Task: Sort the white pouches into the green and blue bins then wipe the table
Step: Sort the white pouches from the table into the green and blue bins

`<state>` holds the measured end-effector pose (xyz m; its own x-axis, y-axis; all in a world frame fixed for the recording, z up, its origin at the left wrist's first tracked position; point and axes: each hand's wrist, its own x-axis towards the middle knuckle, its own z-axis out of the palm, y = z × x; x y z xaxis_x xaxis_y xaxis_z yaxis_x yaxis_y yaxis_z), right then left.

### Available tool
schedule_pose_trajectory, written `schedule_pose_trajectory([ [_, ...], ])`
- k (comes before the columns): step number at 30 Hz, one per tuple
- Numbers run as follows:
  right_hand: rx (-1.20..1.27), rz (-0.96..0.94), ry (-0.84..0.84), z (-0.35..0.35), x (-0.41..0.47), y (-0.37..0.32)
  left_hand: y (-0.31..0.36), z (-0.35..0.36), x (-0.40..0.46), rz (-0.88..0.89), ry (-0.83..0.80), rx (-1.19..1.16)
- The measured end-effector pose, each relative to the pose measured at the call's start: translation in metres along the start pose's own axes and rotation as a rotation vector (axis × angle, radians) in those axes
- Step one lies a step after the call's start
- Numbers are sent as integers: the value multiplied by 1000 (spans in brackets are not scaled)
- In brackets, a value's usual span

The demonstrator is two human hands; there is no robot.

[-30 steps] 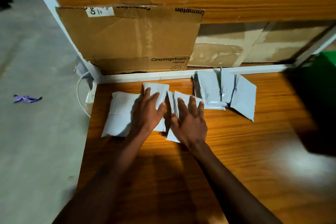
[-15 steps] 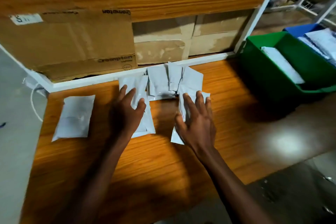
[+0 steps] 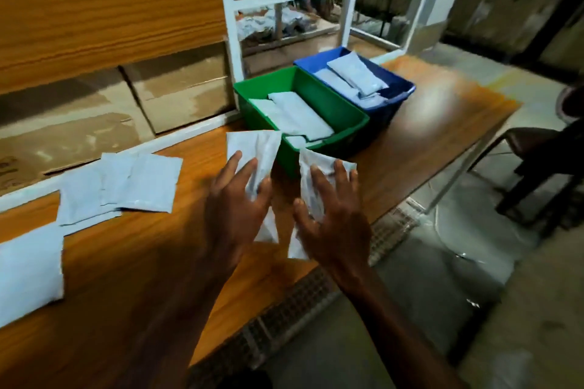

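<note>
Here each grip pinches a white pouch: left hand (image 3: pixel 235 208), right hand (image 3: pixel 331 215). Just beyond them the green bin (image 3: pixel 344 112) holds pouches, as does the blue bin (image 3: pixel 401 87) behind it; left lie loose pouches (image 3: pixel 126 183) on the bench (image 3: pixel 126 262)

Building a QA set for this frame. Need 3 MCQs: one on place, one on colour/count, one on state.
1. Where does the green bin stand relative to the blue bin?
A. stacked inside it
B. beside it, nearer the person
C. on the floor

2. How many white pouches are held in the hands?
A. none
B. one
C. two

3. What is the state of the green bin?
A. already holds pouches
B. upside down
C. covered by a lid

Answers:
1 B: the two bins stand side by side on the table, the green one nearer.
2 C: the left hand holds one pouch and the right hand holds another.
3 A: white pouches lie inside it.
</note>
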<state>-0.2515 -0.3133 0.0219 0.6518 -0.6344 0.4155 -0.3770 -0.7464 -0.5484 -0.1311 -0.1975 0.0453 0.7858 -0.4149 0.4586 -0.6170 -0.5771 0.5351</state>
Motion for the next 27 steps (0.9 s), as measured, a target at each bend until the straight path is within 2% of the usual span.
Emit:
schedule_pose_trajectory([
  [6,-9,57,93,-43,52,84,84,76,48,151,-29,-89],
  [11,-41,12,80,-50,112,134,118,119,91,180,12,-82],
  [16,-44,-103,12,-44,221,189,154,175,160,-17,58,-127],
  [22,-21,-352,31,-18,341,223,170,211,217,-106,138,-50],
  [27,-4,-366,-230,12,419,232,173,232,248,-194,218,44],
])
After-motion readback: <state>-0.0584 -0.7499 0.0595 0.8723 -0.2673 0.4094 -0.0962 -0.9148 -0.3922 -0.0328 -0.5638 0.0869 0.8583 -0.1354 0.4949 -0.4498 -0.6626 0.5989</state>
